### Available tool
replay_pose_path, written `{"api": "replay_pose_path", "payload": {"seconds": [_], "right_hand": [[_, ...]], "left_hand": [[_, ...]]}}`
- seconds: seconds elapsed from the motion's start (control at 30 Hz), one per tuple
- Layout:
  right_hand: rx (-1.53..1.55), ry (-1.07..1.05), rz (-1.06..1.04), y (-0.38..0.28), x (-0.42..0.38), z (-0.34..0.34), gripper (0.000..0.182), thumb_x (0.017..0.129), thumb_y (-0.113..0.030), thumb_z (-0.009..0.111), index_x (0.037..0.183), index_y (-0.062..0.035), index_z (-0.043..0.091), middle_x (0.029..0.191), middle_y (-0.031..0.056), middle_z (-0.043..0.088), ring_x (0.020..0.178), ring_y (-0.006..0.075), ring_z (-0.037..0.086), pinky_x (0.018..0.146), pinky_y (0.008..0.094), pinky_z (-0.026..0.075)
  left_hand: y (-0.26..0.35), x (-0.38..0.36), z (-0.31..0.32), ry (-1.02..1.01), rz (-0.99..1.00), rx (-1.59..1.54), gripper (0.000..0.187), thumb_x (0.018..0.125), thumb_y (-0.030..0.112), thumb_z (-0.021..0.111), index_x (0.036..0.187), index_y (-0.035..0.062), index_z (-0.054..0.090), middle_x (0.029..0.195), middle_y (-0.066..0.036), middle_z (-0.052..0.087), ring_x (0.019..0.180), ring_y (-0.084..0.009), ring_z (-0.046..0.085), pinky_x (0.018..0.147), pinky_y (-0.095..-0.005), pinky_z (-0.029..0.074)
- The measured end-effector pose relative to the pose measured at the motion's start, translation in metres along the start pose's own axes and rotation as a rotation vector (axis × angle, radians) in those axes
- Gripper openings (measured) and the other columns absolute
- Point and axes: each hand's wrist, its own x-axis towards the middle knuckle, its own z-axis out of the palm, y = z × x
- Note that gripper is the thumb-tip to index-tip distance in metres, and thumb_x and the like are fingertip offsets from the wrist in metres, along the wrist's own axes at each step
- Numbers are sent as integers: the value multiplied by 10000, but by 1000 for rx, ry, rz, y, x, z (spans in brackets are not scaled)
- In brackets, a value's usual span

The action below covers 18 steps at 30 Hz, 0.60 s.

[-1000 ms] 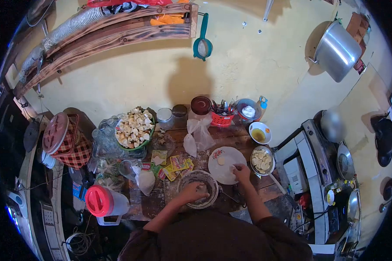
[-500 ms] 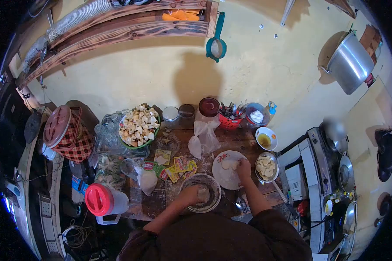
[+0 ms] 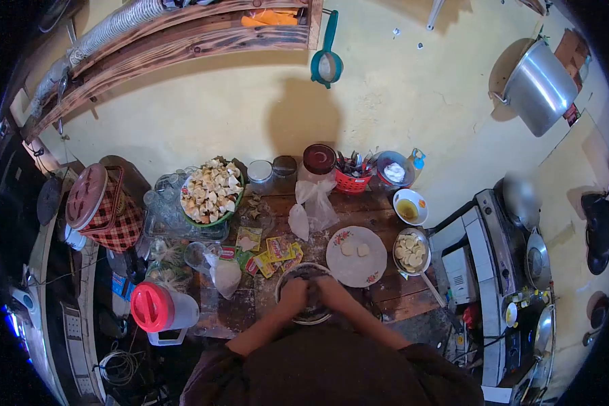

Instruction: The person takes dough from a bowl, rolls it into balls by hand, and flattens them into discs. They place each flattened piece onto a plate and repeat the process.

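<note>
A pale bowl [image 3: 308, 265] stands at the table's near edge, its inside smeared with dough. Both hands are in it: my left hand [image 3: 293, 298] is curled at the left and my right hand [image 3: 332, 295] reaches in from the right. Their closed fingers meet over the middle, and what lies between them is too dark and covered to make out. Right of the bowl is a white flower-patterned plate [image 3: 356, 272]. On it lie two flat dough pieces, one dough piece [image 3: 347, 249] beside the other dough piece [image 3: 363, 250].
A long-handled pan [image 3: 432, 289] of pale pieces and a small bowl [image 3: 423, 215] of yellowish liquid stand right. Seasoning packets [image 3: 277, 249], a bag of white powder [image 3: 226, 277] and a red-lidded jug [image 3: 153, 308] are left. A stove [image 3: 497, 227] borders the right side.
My right hand has left the plate and moved left into the bowl, joining my left hand. Two dough pieces now show uncovered on the plate. The view has shifted slightly.
</note>
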Motion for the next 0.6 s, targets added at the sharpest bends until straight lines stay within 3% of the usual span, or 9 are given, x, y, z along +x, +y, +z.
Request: {"api": "replay_pose_path", "payload": {"seconds": [0.03, 0.1, 0.2, 0.33, 0.6], "right_hand": [[2, 4, 1, 5, -4, 18, 213, 768, -135, 570, 922, 8, 600, 861, 194, 614, 868, 347, 599, 746, 422, 481], [-216, 228, -68, 0, -9, 38, 204, 776, -67, 493, 933, 3, 605, 922, 209, 621, 875, 352, 604, 761, 432, 489], [-273, 137, 101, -20, -10, 32, 180, 785, -83, 490, 879, 4, 615, 869, 208, 623, 844, 351, 612, 746, 441, 492], [-376, 81, 98, -27, -12, 25, 167, 778, -77, 486, 823, -1, 628, 844, 202, 622, 785, 352, 619, 706, 440, 503], [-330, 171, 71, -27, -19, 20, 140, 717, -122, 565, 726, 4, 626, 688, 212, 602, 685, 358, 615, 632, 447, 493]], "left_hand": [[-3, 0, 2, 26, 6, -1, 166, 698, 151, 607, 811, 35, 641, 862, -180, 601, 851, -361, 579, 780, -444, 464], [-6, 0, 2, 50, 17, 4, 142, 693, 133, 594, 783, 32, 638, 861, -180, 601, 845, -362, 577, 774, -451, 462], [-9, -1, 3, 39, -7, 24, 128, 687, 107, 575, 777, 29, 623, 847, -187, 596, 848, -369, 573, 770, -459, 454], [-5, -7, 1, 98, 18, -11, 139, 696, 90, 550, 808, 31, 607, 848, -195, 596, 848, -375, 571, 768, -462, 448], [-11, -2, 20, 171, 74, 25, 116, 716, 82, 528, 800, 47, 601, 827, -184, 601, 827, -370, 579, 730, -458, 457]]}}
